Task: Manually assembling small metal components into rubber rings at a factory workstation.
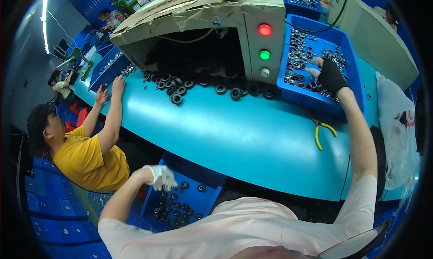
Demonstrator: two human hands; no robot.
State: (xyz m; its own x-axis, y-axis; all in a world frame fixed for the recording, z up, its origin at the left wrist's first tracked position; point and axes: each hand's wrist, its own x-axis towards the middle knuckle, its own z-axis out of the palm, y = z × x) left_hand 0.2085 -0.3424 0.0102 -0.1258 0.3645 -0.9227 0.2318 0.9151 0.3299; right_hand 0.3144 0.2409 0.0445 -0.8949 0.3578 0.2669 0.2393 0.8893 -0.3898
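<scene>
My left hand (pixel 160 176), in a white glove, is closed over a low blue bin (pixel 205 174) at the lower left. A small shiny round metal part (pixel 168 187) shows at its fingertips. Black wheel-like rings (pixel 177 205) lie in that bin below the hand. My right hand (pixel 331 77) wears a dark fingerless glove, with white covers on some fingertips. It reaches into a blue tray (pixel 311 96) at the right, thumb and forefinger apart over small shiny metal parts (pixel 295 56). Whether the fingertips touch a part is too small to tell.
Yellow-handled pliers (pixel 318 135) lie on the turquoise table (pixel 234 142). Black rings (pixel 176 98) spill from the opening of a beige machine (pixel 266 15) with red and green lights. A plastic bag (pixel 397 132) hangs at the right. A co-worker in yellow (pixel 92 162) sits at the left.
</scene>
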